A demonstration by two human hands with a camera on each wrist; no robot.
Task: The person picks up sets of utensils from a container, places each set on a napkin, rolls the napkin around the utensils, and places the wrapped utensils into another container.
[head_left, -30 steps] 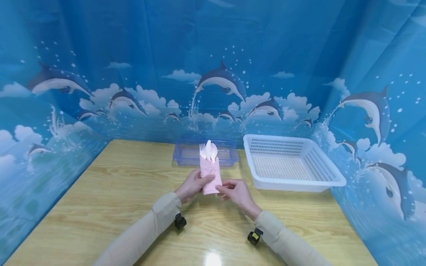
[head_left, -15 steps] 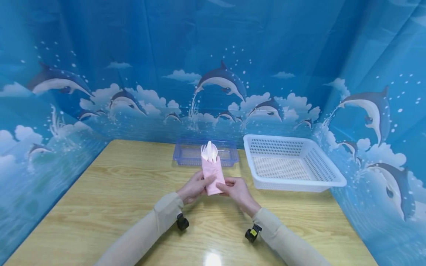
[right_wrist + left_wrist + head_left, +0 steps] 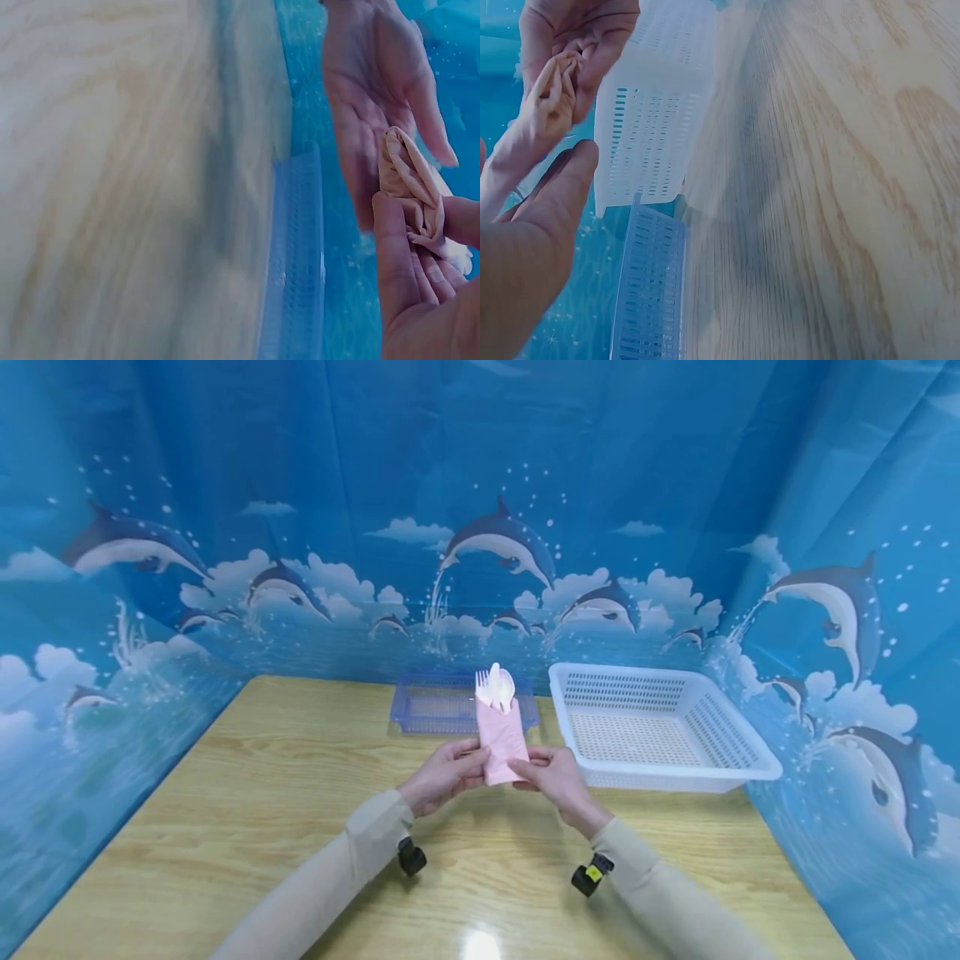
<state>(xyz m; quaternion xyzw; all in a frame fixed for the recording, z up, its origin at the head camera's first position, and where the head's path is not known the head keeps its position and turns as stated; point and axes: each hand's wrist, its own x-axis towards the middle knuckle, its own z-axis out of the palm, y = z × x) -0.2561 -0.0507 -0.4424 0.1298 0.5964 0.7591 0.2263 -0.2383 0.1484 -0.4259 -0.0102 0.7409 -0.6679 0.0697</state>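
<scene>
Both hands hold up a folded pink napkin (image 3: 501, 742) in the head view, forming a narrow pocket. A white fork (image 3: 482, 685), a knife (image 3: 494, 681) and a spoon (image 3: 507, 687) stick out of its top, their lower ends hidden inside. My left hand (image 3: 444, 777) holds the napkin at its left edge, thumb in front, other fingers largely hidden behind. At the lower right corner, my right hand (image 3: 557, 781) pinches it between thumb and fingers. Gathered folds of the napkin's bottom (image 3: 409, 187) show between the hands in the right wrist view.
A blue mesh basket (image 3: 408, 720) stands behind the napkin at the table's back edge. To its right is a larger white basket (image 3: 667, 770). The wooden table (image 3: 300, 777) meets a blue dolphin-print curtain (image 3: 375, 485) at the back and sides.
Both hands have moved to the right and slightly away with the napkin and cutlery. The left thumb now lies nearer the napkin's left edge. The baskets have stayed put.
</scene>
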